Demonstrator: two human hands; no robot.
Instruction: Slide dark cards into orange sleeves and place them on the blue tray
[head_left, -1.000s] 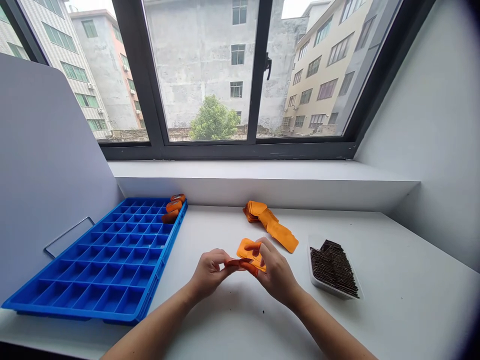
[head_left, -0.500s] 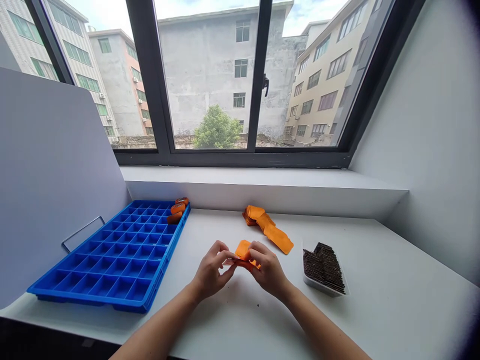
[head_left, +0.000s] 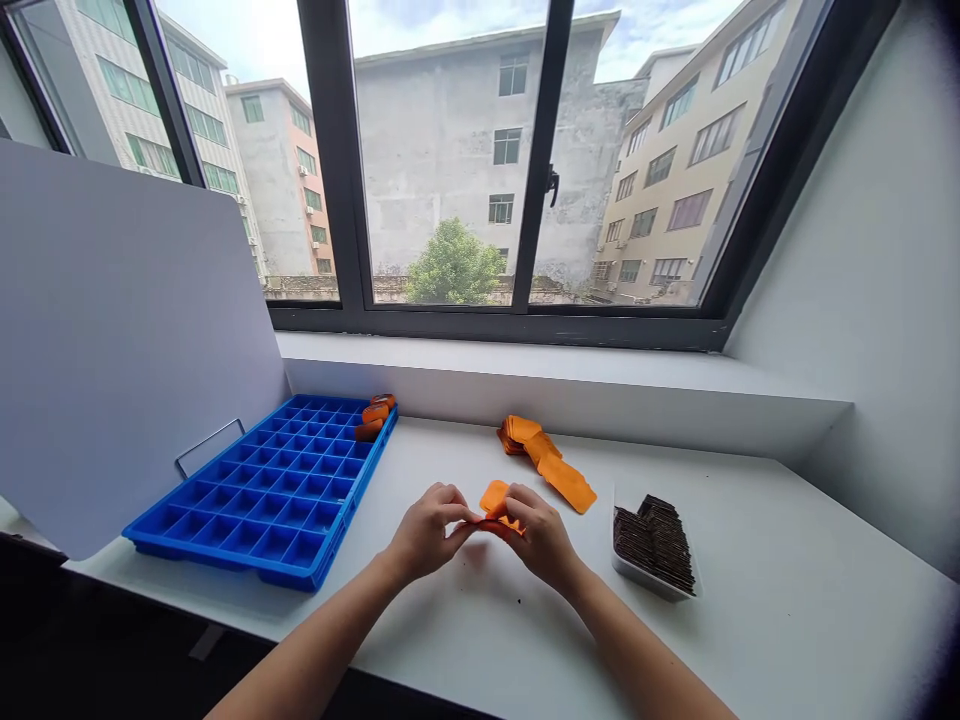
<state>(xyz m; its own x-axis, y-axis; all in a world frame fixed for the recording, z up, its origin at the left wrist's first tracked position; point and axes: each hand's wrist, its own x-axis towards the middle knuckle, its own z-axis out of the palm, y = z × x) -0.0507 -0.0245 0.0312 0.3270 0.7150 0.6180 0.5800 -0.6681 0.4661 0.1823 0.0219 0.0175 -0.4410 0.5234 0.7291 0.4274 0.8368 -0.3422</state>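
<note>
Over the middle of the white table, both hands pinch one small orange pouch [head_left: 496, 522] from its two sides. My left hand [head_left: 431, 530] is closed on the left end, thumb against fingertips. My right hand [head_left: 541, 535] grips the right end with bent fingers partly covering it. Just behind the fingers shows an orange flap [head_left: 493, 495]; whether it belongs to the held pouch I cannot tell. Farther back lies a fanned pile of flat orange pouches [head_left: 559, 470]. To the right, a clear plastic tub [head_left: 660, 592] holds thin dark brown squares [head_left: 654, 545] stacked on edge.
At the left stands a blue compartment tray [head_left: 322, 560] with several orange packets [head_left: 369, 430] in its far right cells. A thin metal handle [head_left: 210, 445] and a pale upright panel [head_left: 135, 330] are beside it. A window sill [head_left: 525, 372] borders the table's back.
The view has swung slightly left. My left fingers have closed in on the orange pouch's left end, and the thin dark-edged piece seen there before is now out of sight.
</note>
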